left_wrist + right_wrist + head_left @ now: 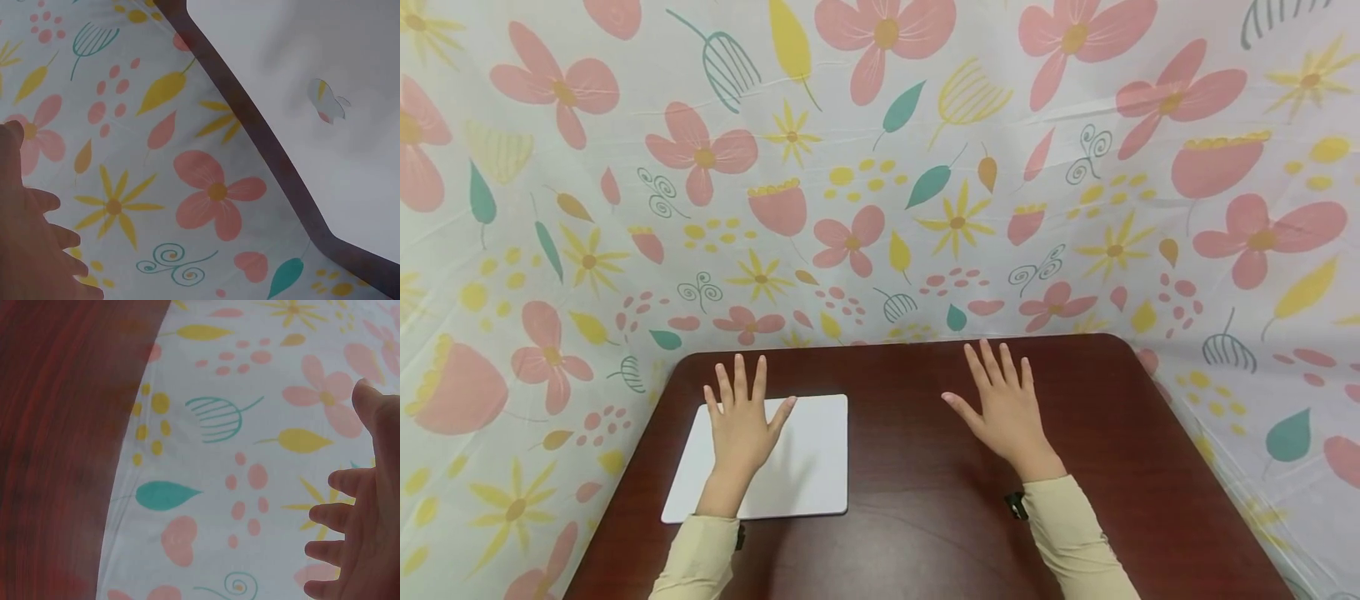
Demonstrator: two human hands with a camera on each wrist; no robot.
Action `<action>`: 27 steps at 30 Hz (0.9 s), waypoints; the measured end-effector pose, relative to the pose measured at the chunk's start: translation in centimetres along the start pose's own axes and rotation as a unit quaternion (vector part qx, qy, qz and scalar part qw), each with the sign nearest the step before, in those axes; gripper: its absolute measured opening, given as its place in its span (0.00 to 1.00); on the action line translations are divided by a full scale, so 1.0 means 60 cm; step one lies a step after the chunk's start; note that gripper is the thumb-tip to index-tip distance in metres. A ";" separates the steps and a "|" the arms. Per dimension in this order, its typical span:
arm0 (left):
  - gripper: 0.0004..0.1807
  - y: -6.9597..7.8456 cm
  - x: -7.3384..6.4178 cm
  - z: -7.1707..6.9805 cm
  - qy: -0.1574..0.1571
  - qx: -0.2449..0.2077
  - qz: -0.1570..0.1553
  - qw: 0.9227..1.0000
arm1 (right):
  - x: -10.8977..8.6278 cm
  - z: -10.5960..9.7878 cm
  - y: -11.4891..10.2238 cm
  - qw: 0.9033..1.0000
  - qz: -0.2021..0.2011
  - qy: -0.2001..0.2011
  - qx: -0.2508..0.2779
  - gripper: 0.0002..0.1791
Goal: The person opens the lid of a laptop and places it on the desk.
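Observation:
A closed silver laptop (820, 458) lies flat on the left part of the dark table. Its lid (362, 187) carries a shiny apple logo (327, 103) in the left wrist view. My left hand (743, 432) hovers over the laptop with fingers spread, covering part of the lid from the head view and casting a shadow on it. To the right, my right hand (1009, 415) is held above bare tabletop, its fingers also spread and straight. Neither hand holds anything. Fingers of the left hand (31, 244) and right hand (369, 537) show at the wrist views' edges.
The reddish-brown table (910, 542) has rounded far corners. A white cloth (887, 167) printed with pink and yellow flowers hangs behind the table and along both sides. Beige sleeves (1071, 525) cover the forearms, and a black strap (1017, 505) shows at the right wrist.

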State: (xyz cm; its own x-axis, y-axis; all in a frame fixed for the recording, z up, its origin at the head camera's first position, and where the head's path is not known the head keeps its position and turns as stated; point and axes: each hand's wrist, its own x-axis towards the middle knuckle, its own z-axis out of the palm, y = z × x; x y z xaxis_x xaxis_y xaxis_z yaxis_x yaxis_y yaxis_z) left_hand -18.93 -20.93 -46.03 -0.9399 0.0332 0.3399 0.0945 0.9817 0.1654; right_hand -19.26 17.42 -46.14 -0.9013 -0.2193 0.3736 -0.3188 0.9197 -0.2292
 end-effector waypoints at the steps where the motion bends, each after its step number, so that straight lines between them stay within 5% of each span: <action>1: 0.46 -0.002 0.000 -0.001 0.002 -0.001 0.000 1.000 | 0.002 0.001 -0.003 1.000 -0.002 -0.001 0.002 0.46; 27: 0.42 -0.049 -0.017 -0.017 0.015 -0.014 -0.028 0.999 | 0.017 0.050 -0.063 0.992 -0.060 0.036 0.100 0.38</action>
State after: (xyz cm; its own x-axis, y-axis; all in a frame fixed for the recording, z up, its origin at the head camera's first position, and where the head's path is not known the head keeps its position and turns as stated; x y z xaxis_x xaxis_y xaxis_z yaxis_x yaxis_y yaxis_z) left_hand -17.89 -24.03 -45.92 -0.9335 -0.0271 0.3575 0.0524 0.9762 0.2107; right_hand -19.86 12.75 -47.58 -0.8320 -0.2939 0.4704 -0.4818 0.8032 -0.3503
